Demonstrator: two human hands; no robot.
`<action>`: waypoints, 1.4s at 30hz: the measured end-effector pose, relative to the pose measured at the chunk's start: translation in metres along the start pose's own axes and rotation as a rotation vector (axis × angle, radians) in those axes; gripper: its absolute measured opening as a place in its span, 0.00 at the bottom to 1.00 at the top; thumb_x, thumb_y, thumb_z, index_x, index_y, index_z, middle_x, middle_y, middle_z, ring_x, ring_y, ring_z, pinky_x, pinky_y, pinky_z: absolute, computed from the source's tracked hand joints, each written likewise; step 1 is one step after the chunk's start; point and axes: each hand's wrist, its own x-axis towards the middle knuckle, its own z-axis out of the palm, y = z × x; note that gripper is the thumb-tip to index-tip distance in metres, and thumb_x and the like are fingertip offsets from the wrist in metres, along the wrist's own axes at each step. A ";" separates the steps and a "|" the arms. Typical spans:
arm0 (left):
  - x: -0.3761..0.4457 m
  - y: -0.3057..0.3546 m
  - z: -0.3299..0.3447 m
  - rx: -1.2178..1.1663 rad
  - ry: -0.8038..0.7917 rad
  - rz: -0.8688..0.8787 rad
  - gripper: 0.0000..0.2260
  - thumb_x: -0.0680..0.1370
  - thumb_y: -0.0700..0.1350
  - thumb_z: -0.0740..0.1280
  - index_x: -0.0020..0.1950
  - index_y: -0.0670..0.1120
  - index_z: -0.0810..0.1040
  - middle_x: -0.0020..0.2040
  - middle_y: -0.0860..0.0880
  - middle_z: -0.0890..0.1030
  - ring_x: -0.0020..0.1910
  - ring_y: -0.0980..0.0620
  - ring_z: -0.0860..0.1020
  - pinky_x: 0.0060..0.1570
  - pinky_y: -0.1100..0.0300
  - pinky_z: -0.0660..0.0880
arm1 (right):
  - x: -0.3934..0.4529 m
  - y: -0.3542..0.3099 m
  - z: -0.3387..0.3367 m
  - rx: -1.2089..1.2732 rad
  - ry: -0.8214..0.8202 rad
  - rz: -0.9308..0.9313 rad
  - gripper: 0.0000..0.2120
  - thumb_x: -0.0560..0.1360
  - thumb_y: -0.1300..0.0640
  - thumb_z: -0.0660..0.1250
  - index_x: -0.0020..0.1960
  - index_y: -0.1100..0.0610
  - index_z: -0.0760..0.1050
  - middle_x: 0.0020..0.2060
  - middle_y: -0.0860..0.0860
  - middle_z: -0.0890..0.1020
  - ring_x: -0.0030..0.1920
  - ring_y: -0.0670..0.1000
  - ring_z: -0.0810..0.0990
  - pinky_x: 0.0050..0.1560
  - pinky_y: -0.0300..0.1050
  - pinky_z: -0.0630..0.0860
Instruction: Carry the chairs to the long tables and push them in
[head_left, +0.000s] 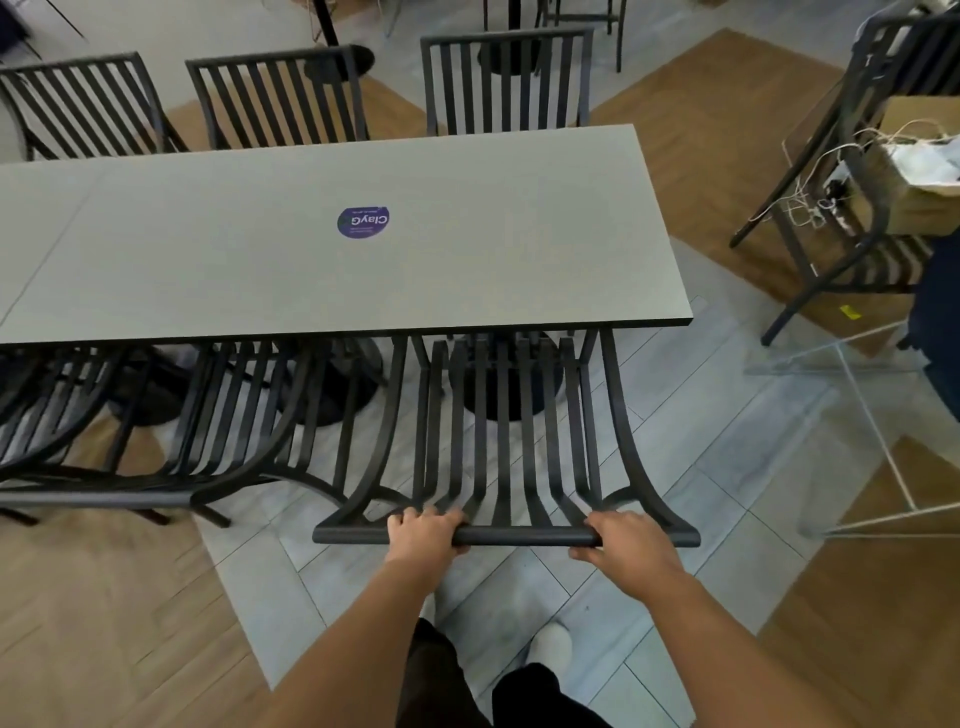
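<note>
Grey long bench (260, 249) ahead; left hand (423, 535) and right hand (626, 540) fingers curled round chair (511, 441) top rail, seat under bench edge.

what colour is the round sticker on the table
Purple with white lettering, on the sticker in the head view.

We count 1 long table (311, 249) w/ 1 purple sticker (363, 222). Slatted chairs: 3 far side, 3 near side, 1 more at right w/ 1 cardboard box (922, 171). 2 hands visible.
</note>
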 end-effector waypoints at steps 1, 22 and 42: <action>0.002 0.007 -0.001 -0.010 -0.005 -0.003 0.16 0.85 0.57 0.61 0.73 0.60 0.71 0.69 0.48 0.75 0.73 0.40 0.68 0.76 0.37 0.57 | 0.003 0.007 -0.003 -0.018 -0.004 -0.016 0.19 0.74 0.31 0.66 0.51 0.46 0.77 0.43 0.44 0.80 0.46 0.48 0.77 0.48 0.44 0.73; 0.043 0.034 -0.031 -0.007 0.010 0.001 0.16 0.85 0.59 0.60 0.72 0.61 0.70 0.64 0.50 0.76 0.68 0.42 0.70 0.72 0.40 0.61 | 0.055 0.034 -0.050 -0.111 -0.085 -0.027 0.22 0.75 0.32 0.66 0.58 0.47 0.74 0.52 0.45 0.80 0.57 0.50 0.77 0.59 0.50 0.68; 0.093 0.130 -0.117 -0.427 -0.013 0.117 0.18 0.86 0.54 0.60 0.71 0.48 0.75 0.64 0.47 0.81 0.60 0.50 0.79 0.63 0.53 0.76 | 0.089 0.075 -0.172 0.437 -0.090 0.305 0.25 0.80 0.40 0.65 0.69 0.56 0.75 0.65 0.54 0.80 0.64 0.55 0.78 0.65 0.51 0.72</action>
